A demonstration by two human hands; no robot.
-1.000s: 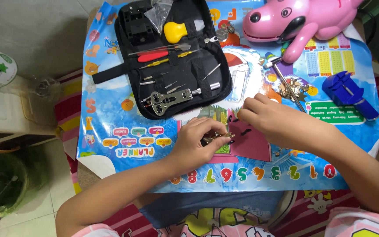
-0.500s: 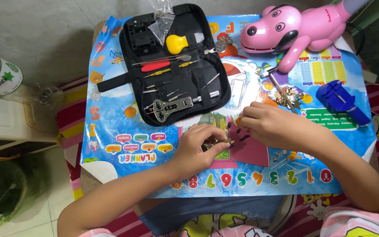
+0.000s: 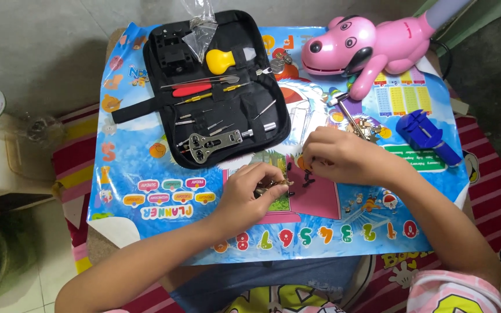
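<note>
Hands (image 3: 297, 174) curled over small metal piece (image 3: 278, 186)

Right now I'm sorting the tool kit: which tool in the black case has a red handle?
The red-handled screwdriver, lying crosswise in the black case just below the yellow knob tool; the others are metal or yellow.

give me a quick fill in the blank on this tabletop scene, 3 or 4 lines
1. The open tool case with the small tools in it is ____ in colour.
2. The toy dog at the far edge of the table is ____.
3. The left hand holds a small metal piece over the colourful ____ that covers the table.
4. The blue tool lies on the same side as the person's ____ hand.

Missing words: black; pink; poster; right
</note>
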